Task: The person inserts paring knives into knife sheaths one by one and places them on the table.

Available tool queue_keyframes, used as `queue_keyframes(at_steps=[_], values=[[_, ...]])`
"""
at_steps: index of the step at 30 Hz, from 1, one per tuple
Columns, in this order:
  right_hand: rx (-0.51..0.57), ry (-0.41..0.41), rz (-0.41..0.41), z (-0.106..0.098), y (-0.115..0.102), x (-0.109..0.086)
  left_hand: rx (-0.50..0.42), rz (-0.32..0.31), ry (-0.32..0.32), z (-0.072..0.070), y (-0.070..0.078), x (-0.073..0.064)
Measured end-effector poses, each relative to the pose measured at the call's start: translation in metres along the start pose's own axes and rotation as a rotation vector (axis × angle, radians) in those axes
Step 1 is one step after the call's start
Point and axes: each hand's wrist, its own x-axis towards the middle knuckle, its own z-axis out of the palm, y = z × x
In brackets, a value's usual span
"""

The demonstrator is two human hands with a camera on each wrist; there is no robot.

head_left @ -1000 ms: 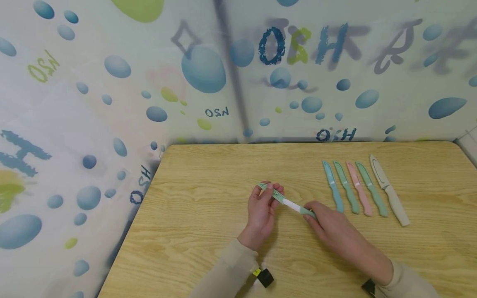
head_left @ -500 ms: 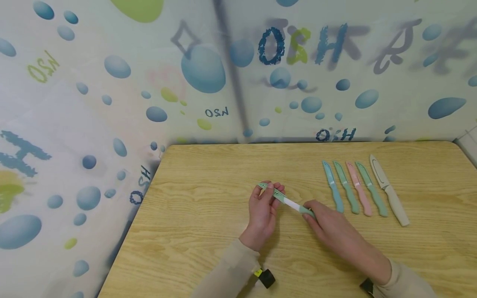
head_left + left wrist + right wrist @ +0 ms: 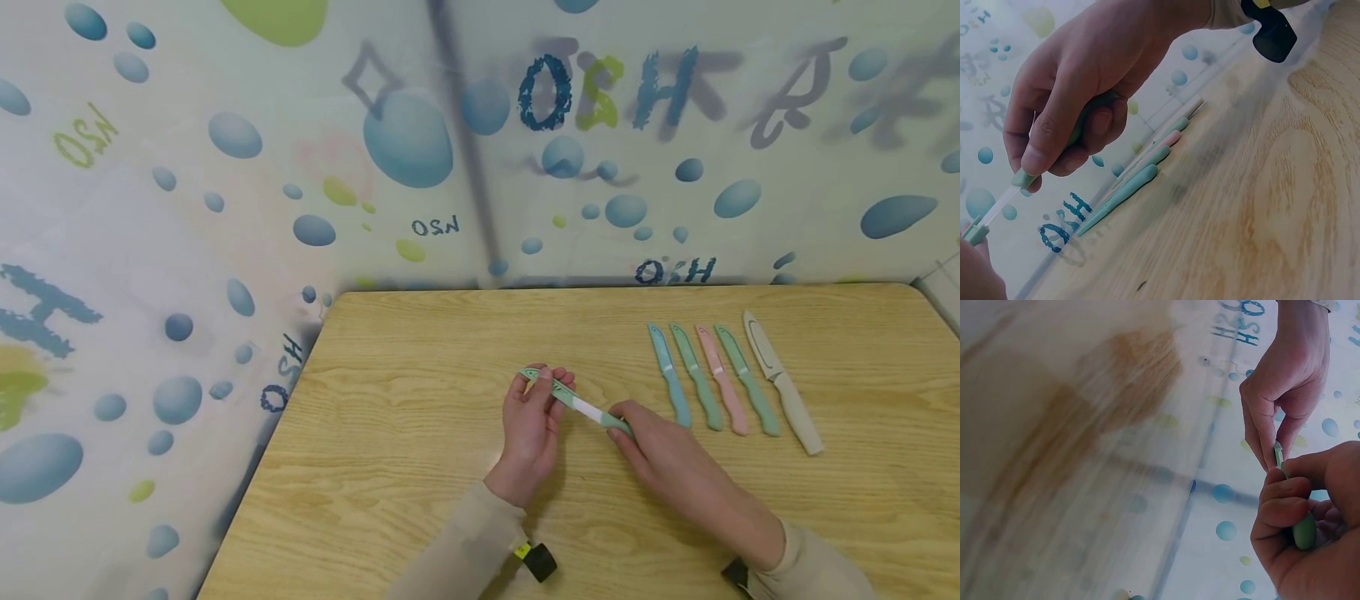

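A small knife with a green handle [image 3: 617,422] spans my two hands above the table, tilted down toward the right. My left hand [image 3: 527,437] pinches its patterned green sheath [image 3: 564,396] between thumb and fingers, palm turned up. My right hand [image 3: 667,454] grips the handle, whose rounded butt [image 3: 1304,532] pokes out of the curled fingers in the right wrist view. Between sheath and handle a short stretch of white blade [image 3: 587,409] shows; the rest of it lies inside the sheath. The left wrist view also has this bare blade [image 3: 999,205] at its left edge.
To the right on the wooden table [image 3: 390,450] lie several sheathed knives in a row: a blue knife [image 3: 670,375], a green knife [image 3: 696,377], a pink knife [image 3: 722,380], another green one, and a larger cream knife [image 3: 783,383]. A patterned curtain [image 3: 262,192] hangs behind.
Both hands have drawn slightly closer together, keeping their hold on sheath and handle. The visible stretch of white blade is a little shorter. The row of knives has not moved.
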Motion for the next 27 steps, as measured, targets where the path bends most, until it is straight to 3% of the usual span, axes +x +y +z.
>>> queue_keyframes(at_steps=[27], values=[[0.017, 0.007, 0.008, 0.0030, -0.0053, 0.0085, -0.005, 0.024, -0.036, 0.0037, -0.0092, -0.0032]])
